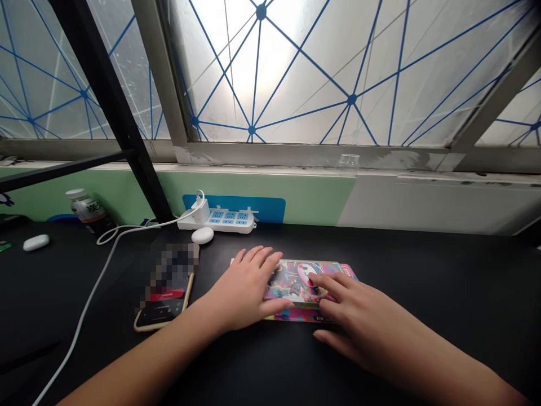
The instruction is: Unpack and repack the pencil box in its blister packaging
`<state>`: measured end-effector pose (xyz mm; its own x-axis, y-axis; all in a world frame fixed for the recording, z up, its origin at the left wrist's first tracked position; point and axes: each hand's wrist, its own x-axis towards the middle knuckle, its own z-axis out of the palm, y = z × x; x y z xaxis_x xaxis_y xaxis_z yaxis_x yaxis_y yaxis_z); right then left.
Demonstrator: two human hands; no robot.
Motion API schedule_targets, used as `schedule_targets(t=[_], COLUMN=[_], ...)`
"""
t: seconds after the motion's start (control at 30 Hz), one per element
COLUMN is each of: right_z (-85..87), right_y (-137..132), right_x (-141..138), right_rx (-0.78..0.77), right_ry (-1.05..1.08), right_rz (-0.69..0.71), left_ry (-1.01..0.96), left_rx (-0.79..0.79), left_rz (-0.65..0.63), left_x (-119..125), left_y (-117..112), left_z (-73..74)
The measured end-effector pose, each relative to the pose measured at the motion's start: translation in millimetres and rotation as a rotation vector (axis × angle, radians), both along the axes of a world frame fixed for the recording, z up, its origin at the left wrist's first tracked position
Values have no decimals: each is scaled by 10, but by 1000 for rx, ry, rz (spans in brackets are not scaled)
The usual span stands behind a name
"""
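A colourful flat packet or booklet (291, 277) with a white-faced cartoon print lies on the black desk in front of me. Under its near edge shows a second bright pink and yellow printed piece (291, 314); I cannot tell whether the two are joined. My left hand (245, 293) rests over the left side of the packet, fingers stretched and thumb along the near part. On the right side, my right hand (359, 316) touches the top with its extended fingers, its thumb apart near the desk. Neither hand is closed around anything.
Left of my hands lies a phone (186, 301) in a pale case. Behind it are a white rounded case (203, 235) and a power strip (230, 221) with a white cable (103, 276). A dark bottle (91, 211) and black metal post (122, 124) stand at left.
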<state>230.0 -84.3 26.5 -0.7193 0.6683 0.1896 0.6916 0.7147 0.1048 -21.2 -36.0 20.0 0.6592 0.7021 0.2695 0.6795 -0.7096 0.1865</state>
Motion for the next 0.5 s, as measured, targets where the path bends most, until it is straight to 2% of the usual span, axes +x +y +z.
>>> schedule_targets(t=[0.1, 0.33, 0.5], right_z=[86, 297, 273], right_y=[9, 106, 248], right_x=[18, 103, 201], right_rx=[-124, -415, -581], right_ry=[70, 245, 385], right_rz=[-27, -62, -73], left_ry=[32, 19, 34], left_rx=[-78, -77, -72], left_rz=[34, 15, 16], left_x=[-21, -10, -15], left_y=[9, 0, 5], left_z=[-41, 12, 23])
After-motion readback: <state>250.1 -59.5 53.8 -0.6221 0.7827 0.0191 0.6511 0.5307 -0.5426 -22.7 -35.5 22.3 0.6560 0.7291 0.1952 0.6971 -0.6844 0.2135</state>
